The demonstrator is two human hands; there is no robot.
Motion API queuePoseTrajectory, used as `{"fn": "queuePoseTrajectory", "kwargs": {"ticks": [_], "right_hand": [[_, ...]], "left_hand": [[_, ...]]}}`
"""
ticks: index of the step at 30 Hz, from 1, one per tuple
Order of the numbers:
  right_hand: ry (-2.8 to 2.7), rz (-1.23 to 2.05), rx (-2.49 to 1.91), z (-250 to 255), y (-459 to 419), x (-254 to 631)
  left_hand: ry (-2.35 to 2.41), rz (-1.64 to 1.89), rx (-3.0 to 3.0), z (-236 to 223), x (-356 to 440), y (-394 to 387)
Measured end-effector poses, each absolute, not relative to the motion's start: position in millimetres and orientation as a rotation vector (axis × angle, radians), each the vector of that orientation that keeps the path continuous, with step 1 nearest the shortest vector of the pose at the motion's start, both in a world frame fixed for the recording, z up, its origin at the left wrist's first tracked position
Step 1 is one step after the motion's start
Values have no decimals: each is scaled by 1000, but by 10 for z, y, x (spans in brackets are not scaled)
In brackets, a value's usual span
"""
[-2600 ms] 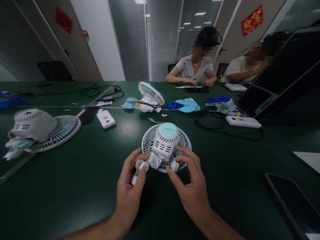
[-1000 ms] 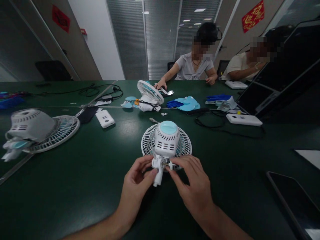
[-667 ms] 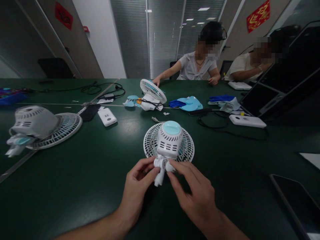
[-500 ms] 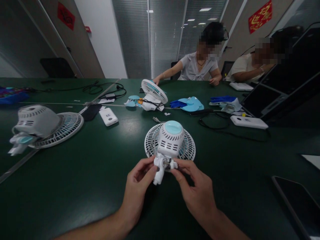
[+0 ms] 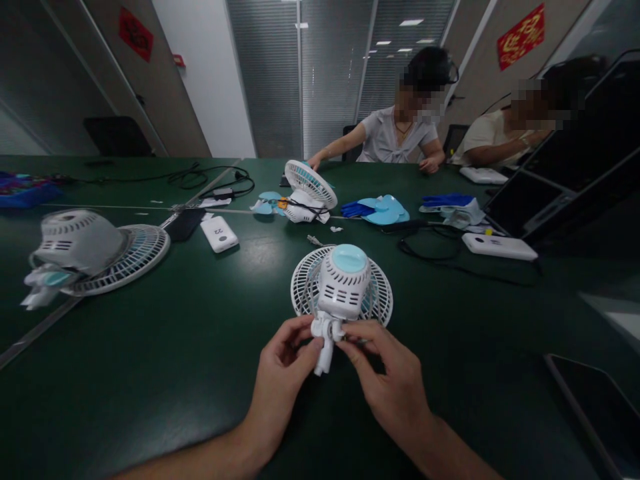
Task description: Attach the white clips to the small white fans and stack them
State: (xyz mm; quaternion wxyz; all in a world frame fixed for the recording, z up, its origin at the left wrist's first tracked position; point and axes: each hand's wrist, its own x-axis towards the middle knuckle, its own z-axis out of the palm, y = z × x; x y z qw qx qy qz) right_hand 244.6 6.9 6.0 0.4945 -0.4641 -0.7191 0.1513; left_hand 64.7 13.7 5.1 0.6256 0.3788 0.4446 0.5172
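Note:
A small white fan [image 5: 345, 283] lies face down on the table in front of me, its grille flat and its motor housing with the pale blue cap turned up. My left hand [image 5: 285, 363] pinches the white bracket [image 5: 325, 353] at the near side of the housing between thumb and fingers. From the other side, my right hand [image 5: 393, 370] closes on a small white knob [image 5: 338, 331] sitting against the bracket's joint. Fingertips partly hide the knob, and its metal screw is out of sight.
Another fan [image 5: 80, 243] lies face down at left. Across the green table [image 5: 200, 387], a person [image 5: 400, 133] touches a third fan [image 5: 310, 187]. Blue fan blades [image 5: 385, 210], power banks [image 5: 219, 233], cables and a phone [image 5: 590, 407] lie around.
The knob in my right hand has moved left against the bracket, and the metal screw seen between them earlier is now hidden. The whole view has shifted slightly.

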Motion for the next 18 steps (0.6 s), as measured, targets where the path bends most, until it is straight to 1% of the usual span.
{"fn": "queuePoseTrajectory", "kwargs": {"ticks": [6,10,14,18], "right_hand": [[-1859,230,-1165,130,109,2437],[-1975,159,-1092,124,115,2485],[-1961,191,-1109,141,115,2481],[-1927,354,-1271,174,123,2389]], "left_hand": [[1065,1188,976,46,629,114],[1064,1198,1020,42,624,106],[1089,1192,1046,40,620,101],[1062,1198,1049,21,623,109]]}}
